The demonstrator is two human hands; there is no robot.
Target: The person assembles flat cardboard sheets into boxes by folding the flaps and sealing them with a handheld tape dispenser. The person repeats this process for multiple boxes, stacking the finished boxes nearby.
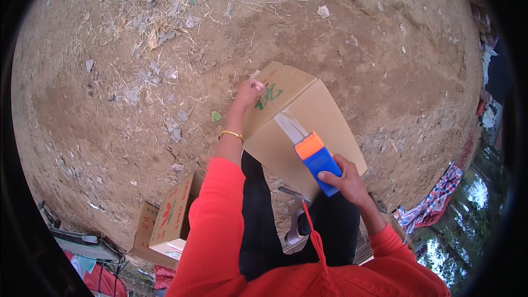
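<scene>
In the middle of the frame I see the brown cardboard box (pixel 305 126). My left hand (pixel 248 92) pinches its far corner to keep it steady. My right hand (pixel 345 179) wraps tight around the blue and orange tape dispenser (pixel 318 160), so clear tape stretches along the seam.

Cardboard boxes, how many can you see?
3: one big box under both hands, one printed box by the left elbow, one box behind that, partly hidden. More may be hidden.

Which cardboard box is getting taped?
The big plain box held by the left hand, with clear tape running to the blue dispenser in the right hand. The smaller boxes sit untouched.
</scene>
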